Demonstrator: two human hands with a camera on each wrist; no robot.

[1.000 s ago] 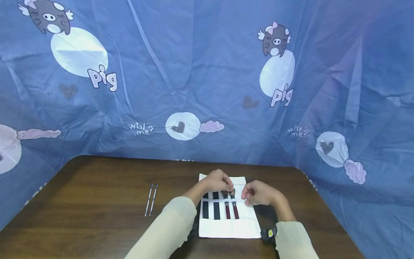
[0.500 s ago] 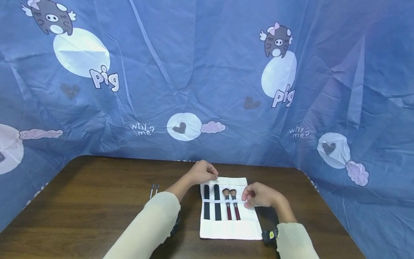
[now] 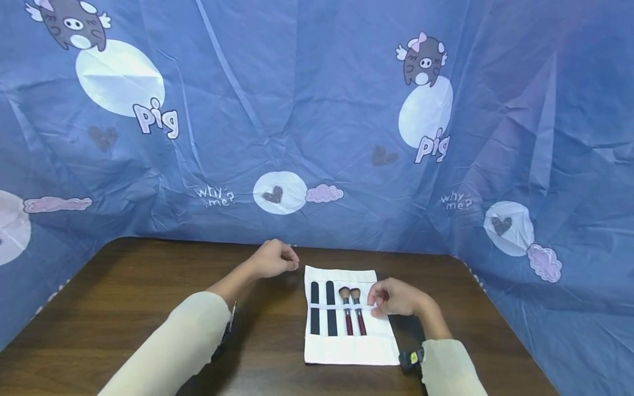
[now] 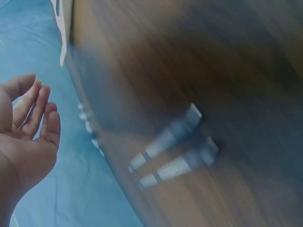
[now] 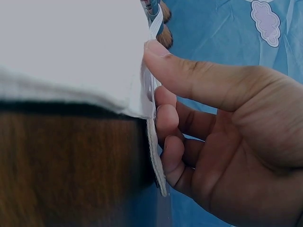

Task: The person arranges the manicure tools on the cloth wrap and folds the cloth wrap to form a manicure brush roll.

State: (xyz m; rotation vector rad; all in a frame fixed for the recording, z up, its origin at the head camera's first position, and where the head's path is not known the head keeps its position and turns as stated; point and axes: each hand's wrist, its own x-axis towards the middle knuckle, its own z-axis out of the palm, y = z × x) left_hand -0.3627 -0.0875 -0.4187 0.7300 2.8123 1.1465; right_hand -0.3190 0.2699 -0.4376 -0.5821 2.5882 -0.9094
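Observation:
A white cloth brush roll (image 3: 351,350) lies flat on the table. Under its elastic strap (image 3: 342,307) sit black flat nail files (image 3: 330,297) and makeup brushes (image 3: 355,297) with dark red handles. My right hand (image 3: 396,297) is at the roll's right side, where its thumb and fingers seem to pinch the strap; the cloth partly hides the contact. Beyond the roll's left edge, my left hand (image 3: 272,258) hovers with loosely bent fingers, holding nothing. Two slim silver sticks (image 4: 165,142) with textured grips look blurred in the left wrist view; the left forearm mostly hides them in the head view.
The brown wooden table (image 3: 148,297) reaches back to a blue printed curtain (image 3: 317,110) hung behind and at the sides. Black wrist straps (image 3: 412,360) sit at the sleeve cuffs.
My left hand has moved from above the makeup brushes leftward off the roll, and its forearm now covers most of the silver sticks. My right hand stays in place.

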